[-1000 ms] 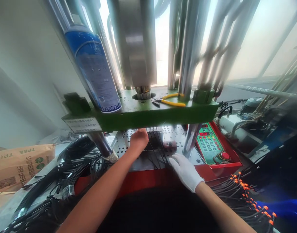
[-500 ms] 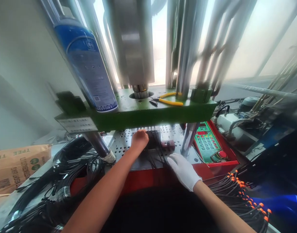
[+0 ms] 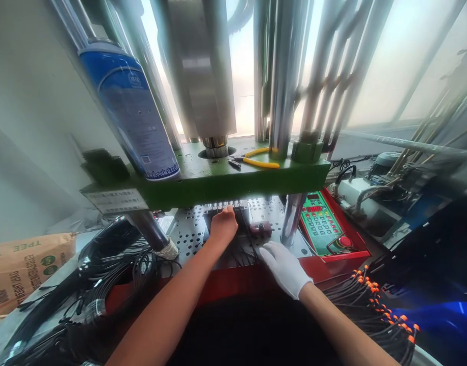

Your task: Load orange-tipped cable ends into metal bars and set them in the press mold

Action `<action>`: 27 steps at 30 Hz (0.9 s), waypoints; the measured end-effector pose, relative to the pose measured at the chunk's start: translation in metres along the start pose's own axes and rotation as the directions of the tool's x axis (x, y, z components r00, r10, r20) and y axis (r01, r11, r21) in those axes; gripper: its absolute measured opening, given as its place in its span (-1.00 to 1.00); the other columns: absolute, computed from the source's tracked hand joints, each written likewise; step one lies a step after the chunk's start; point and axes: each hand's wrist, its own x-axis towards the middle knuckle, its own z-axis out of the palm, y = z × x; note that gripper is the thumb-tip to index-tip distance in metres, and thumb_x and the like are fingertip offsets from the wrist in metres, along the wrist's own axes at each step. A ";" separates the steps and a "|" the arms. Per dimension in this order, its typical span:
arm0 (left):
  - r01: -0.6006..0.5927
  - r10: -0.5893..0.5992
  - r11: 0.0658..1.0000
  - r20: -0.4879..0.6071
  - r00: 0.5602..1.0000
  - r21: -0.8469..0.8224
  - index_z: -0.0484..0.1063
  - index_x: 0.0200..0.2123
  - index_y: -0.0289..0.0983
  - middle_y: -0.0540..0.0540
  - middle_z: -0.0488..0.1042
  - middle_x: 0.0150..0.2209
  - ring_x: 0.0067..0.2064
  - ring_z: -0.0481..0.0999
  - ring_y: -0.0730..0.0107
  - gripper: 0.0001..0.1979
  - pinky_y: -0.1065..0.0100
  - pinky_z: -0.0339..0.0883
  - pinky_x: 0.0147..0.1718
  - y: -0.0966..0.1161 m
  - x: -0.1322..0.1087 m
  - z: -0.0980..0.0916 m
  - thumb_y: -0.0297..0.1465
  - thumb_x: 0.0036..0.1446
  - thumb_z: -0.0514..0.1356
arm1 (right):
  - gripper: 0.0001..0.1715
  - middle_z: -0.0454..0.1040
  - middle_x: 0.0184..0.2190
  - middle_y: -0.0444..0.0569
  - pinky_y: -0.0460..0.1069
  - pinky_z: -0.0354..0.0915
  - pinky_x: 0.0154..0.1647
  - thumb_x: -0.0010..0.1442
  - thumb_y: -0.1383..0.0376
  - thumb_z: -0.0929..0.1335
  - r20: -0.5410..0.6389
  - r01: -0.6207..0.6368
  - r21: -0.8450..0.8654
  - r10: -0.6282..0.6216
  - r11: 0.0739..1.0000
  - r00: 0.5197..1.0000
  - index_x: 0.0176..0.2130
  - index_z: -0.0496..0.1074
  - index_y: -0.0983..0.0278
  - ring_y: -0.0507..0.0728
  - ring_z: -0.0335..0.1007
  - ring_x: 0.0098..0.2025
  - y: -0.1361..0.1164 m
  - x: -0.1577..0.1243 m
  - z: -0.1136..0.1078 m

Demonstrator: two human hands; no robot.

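My bare left hand [image 3: 224, 226] is closed over the dark mould block [image 3: 244, 219] beneath the green crossbeam; whatever its fingers grip is hidden. A row of small metal slots [image 3: 214, 206] runs along the block's far edge. Several thin black cables [image 3: 252, 244] lead from the block toward me over the perforated metal plate [image 3: 189, 234]. My right hand [image 3: 282, 267], in a white glove, is at the plate's front edge, its fingertips closed on the cables there. A small brownish block [image 3: 261, 229] sits just beyond the glove.
On the green crossbeam [image 3: 233, 185] stand a blue spray can [image 3: 130, 112] and yellow-handled pliers [image 3: 261, 162]. Steel columns [image 3: 292, 218] flank the plate. To the right is a red-and-green control panel [image 3: 320, 223]; orange-tipped cables [image 3: 370, 295] lie below it. Black cable bundles [image 3: 115, 259] fill the left.
My left hand has moved slightly right and nearer to me over the block, uncovering more of the slots. My right hand stays by the cables. The whole view has shifted a little.
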 end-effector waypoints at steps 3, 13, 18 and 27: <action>0.003 -0.003 1.000 -0.015 1.000 0.005 0.42 -0.24 -0.37 -0.28 0.49 -0.30 -0.28 0.54 0.13 -0.75 0.25 0.36 -0.31 -0.001 0.008 -0.006 -0.49 0.19 -0.05 | -0.49 0.44 -0.03 0.09 0.04 0.15 0.09 0.26 -0.01 0.18 0.017 -0.011 -0.004 0.011 1.000 1.000 -0.08 0.47 0.25 0.21 0.32 0.06 -0.002 0.000 -0.002; -0.035 0.038 0.998 -0.058 0.998 0.045 0.34 -0.10 -0.49 -0.29 0.48 -0.32 -0.26 0.54 0.14 -0.70 0.28 0.36 -0.32 0.030 -0.007 0.000 -0.58 0.17 -0.08 | -0.45 0.40 0.01 0.10 0.02 0.11 0.10 0.27 -0.01 0.16 0.064 -0.067 -0.022 0.068 0.998 0.996 -0.03 0.44 0.28 0.21 0.28 0.08 -0.010 -0.001 -0.006; -0.033 0.033 0.998 0.000 0.999 0.053 0.35 -0.11 -0.46 -0.28 0.50 -0.34 -0.29 0.55 0.14 -0.68 0.29 0.37 -0.35 0.022 0.001 0.003 -0.64 0.08 -0.05 | -0.40 0.37 0.05 0.13 0.04 0.10 0.13 0.27 -0.05 0.15 0.071 -0.058 -0.044 0.061 0.997 0.996 0.00 0.42 0.30 0.23 0.25 0.11 -0.004 0.001 0.000; -0.050 0.047 0.997 0.053 0.998 0.057 0.45 -0.30 -0.41 -0.31 0.50 -0.28 -0.28 0.56 0.12 -0.72 0.25 0.40 -0.32 0.016 0.017 -0.009 -0.48 0.19 -0.06 | -0.39 0.38 0.04 0.14 0.04 0.11 0.11 0.27 -0.05 0.13 0.078 -0.044 -0.039 0.047 0.998 0.996 -0.01 0.42 0.31 0.23 0.27 0.10 -0.002 0.002 0.000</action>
